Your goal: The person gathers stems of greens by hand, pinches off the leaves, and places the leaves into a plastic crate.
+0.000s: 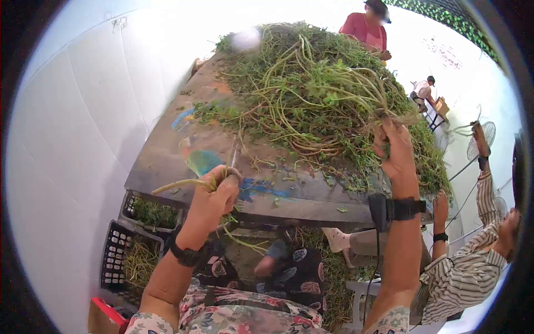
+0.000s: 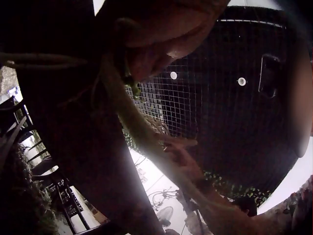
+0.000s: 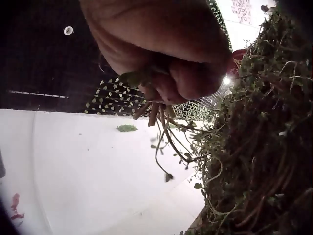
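Note:
A large heap of green leafy stems [image 1: 300, 106] covers much of the table [image 1: 167, 161]. My right hand [image 1: 397, 147] grips the root ends of a bunch of long stems [image 1: 356, 92] over the right side of the heap. In the right wrist view its curled fingers [image 3: 171, 81] hold the bunch, with cut ends [image 3: 154, 115] sticking out below. My left hand [image 1: 214, 195], over the table's near edge, pinches a few stems [image 1: 178, 185] that stick out to the left and hang below. The left wrist view shows a thick pale stem [image 2: 142, 132] under the left hand [image 2: 166, 39].
Black crates [image 1: 114, 253] with plants stand below the table at the left, near a red box [image 1: 108, 317]. A person in a striped shirt [image 1: 464, 278] sits close at the right. Another person [image 1: 367, 28] is behind the heap; a third [image 1: 423, 92] is farther back.

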Demonstrator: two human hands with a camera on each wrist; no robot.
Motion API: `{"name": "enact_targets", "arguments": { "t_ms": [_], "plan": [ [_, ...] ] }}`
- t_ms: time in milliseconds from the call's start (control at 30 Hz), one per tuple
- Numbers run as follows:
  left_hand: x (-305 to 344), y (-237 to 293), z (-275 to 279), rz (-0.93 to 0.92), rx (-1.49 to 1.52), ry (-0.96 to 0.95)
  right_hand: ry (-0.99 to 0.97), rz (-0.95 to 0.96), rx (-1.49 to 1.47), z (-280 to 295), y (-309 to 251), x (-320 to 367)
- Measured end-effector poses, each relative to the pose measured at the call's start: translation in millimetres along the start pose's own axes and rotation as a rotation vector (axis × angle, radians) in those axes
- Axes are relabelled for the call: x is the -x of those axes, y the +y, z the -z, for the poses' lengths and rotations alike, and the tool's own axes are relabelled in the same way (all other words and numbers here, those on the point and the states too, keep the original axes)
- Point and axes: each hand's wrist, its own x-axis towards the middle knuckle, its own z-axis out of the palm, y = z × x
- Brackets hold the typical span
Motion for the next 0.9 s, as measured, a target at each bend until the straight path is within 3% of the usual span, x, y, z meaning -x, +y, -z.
{"name": "enact_targets", "arguments": {
  "t_ms": [100, 200, 300, 433, 500, 600, 767, 833, 900],
  "plan": [
    [-2, -3, 1, 0.001, 0.031, -0.012, -0.029, 0.061, -0.239, 16, -1, 8],
    [-2, -2, 0, 0.011, 0.028, 0.001, -0.1, -0.007, -0.197, 27, 10, 16],
    [-2, 1, -3, 0.05, 0.05, 0.029, 0.081, 0.186, 0.289, 34, 37, 35],
    [-1, 4, 11, 0.077, 0.217, -0.058, 0.133, -0.127, -0.306, 33, 30, 67],
    [3, 6, 20, 0.092, 0.307, -0.149, 0.131, -0.135, -0.266, 43, 60, 78],
    [16, 10, 39, 0.075, 0.316, -0.134, 0.13, -0.156, -0.1, 48, 91, 95],
    [40, 46, 99, -0.066, 0.195, 0.103, 0.217, -0.204, 0.09, 36, 101, 107],
    [54, 61, 129, -0.173, 0.152, 0.178, 0.265, -0.158, 0.266, 49, 110, 104],
    [69, 69, 157, -0.214, 0.081, 0.335, 0.325, -0.057, 0.439, 14, 94, 116]
  ]
}}
